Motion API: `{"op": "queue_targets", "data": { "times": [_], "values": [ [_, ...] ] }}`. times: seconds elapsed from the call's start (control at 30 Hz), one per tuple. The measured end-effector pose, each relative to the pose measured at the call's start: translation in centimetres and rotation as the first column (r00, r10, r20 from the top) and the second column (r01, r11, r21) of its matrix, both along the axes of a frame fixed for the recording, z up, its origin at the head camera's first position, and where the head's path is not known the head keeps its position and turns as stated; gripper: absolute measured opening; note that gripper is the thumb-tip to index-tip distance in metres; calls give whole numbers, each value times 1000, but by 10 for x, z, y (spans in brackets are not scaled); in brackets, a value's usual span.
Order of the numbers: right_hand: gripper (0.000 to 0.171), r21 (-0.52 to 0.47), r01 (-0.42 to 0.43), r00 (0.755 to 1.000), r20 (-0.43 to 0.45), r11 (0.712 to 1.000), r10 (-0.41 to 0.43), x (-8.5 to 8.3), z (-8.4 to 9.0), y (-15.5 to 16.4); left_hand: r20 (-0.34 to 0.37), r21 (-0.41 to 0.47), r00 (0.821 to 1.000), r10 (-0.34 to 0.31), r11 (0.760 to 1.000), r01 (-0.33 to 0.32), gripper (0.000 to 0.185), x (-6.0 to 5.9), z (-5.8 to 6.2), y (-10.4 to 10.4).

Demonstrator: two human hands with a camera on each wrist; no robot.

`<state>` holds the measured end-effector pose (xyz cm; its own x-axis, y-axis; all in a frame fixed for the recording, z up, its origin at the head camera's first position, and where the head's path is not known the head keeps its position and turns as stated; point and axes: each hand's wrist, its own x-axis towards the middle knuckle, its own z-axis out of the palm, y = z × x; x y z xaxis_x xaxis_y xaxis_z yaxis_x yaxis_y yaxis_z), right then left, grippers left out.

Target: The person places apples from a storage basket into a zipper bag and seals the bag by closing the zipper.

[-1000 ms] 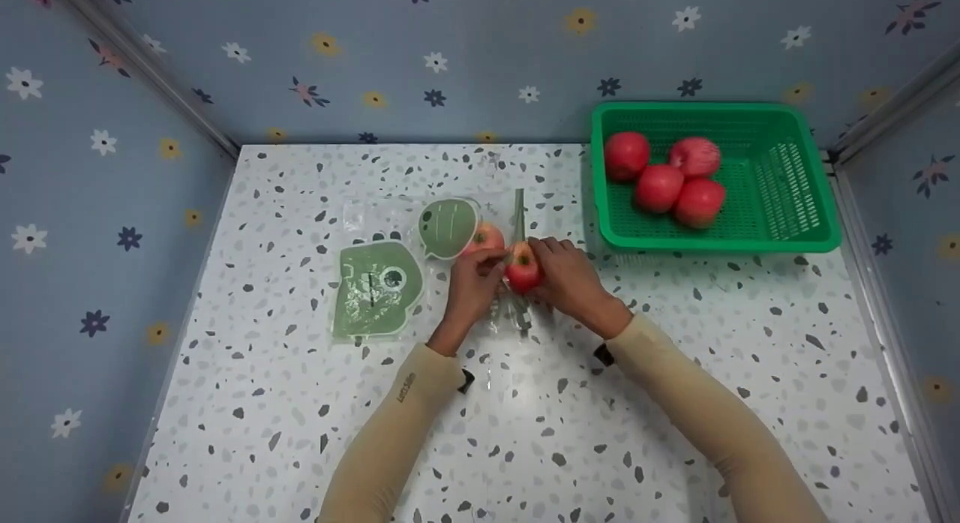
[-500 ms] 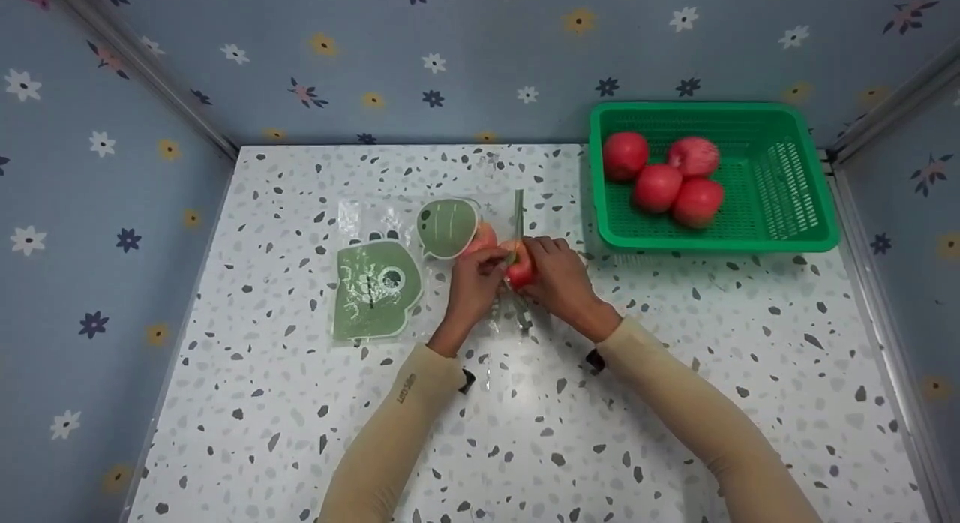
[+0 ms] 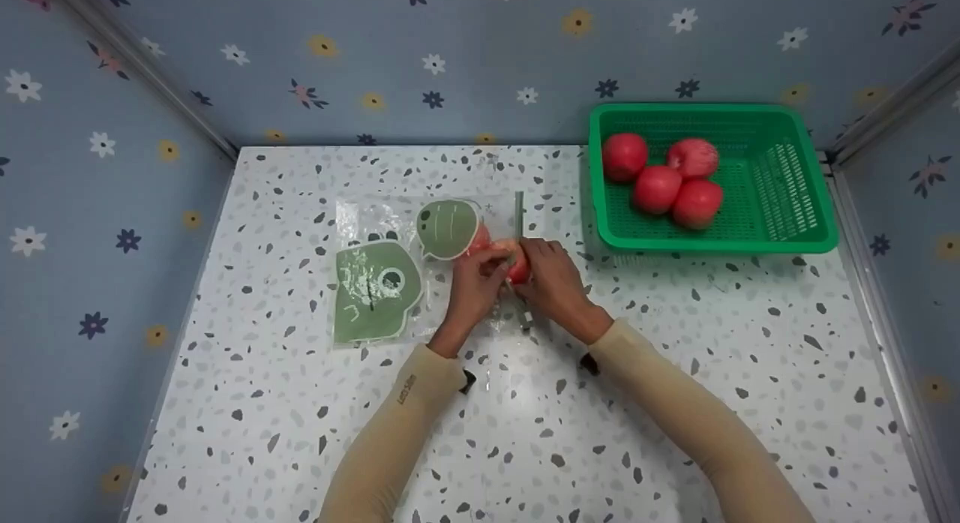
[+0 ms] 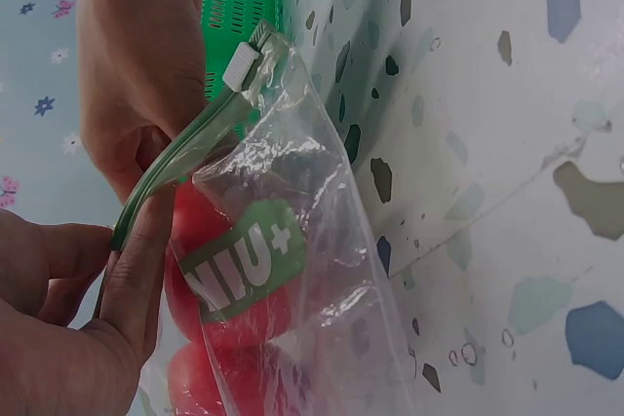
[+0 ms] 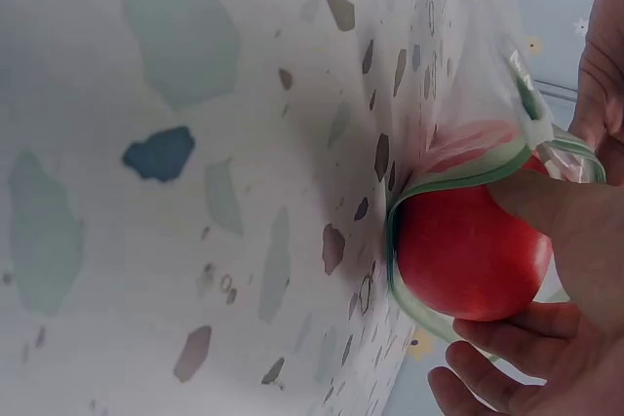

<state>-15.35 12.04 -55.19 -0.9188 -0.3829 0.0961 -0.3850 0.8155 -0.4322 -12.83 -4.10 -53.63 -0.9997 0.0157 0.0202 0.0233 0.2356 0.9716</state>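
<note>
A clear zip bag with green printed shapes lies on the speckled table. My left hand pinches the green zip edge of its mouth, thumb against fingers. At that mouth, my right hand holds a red apple, its thumb on top and fingers beneath. The zip strip loops around this apple in the right wrist view. Deeper in the bag sits another red apple, partly covered by the print in the head view. A white slider is at one end of the zip.
A green plastic basket holding several red apples stands at the back right. Flowered wall panels bound the table at the back and both sides.
My right hand has moved left, pushing the apple farther into the bag's mouth, so less of it shows. My left hand stays nearly in place on the zip edge.
</note>
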Motion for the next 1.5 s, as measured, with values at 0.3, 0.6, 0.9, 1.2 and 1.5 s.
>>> {"op": "queue_targets", "data": {
  "times": [0.3, 0.6, 0.9, 1.2, 1.5],
  "values": [
    [77, 15, -27, 996, 90, 1000, 26, -1, 5, 7, -1, -9, 1000, 1, 1000, -1, 23, 0, -1, -1],
    [71, -33, -19, 999, 38, 999, 20, -1, -3, 3, -38, -8, 999, -8, 1000, 8, 24, -1, -3, 0],
    [66, -10, 17, 994, 110, 1000, -16, -5, -3, -6, -63, 14, 998, -17, 1000, 17, 24, -2, -3, 0],
    [63, -18, -20, 997, 79, 1000, 22, -6, 0, 0, -58, 39, 998, -4, 999, 7, 26, -1, -2, 0],
    [58, 27, -23, 1000, -9, 999, 23, -3, -3, -6, -87, 16, 996, -14, 1000, 16, 23, -1, -2, -1]
  ]
}}
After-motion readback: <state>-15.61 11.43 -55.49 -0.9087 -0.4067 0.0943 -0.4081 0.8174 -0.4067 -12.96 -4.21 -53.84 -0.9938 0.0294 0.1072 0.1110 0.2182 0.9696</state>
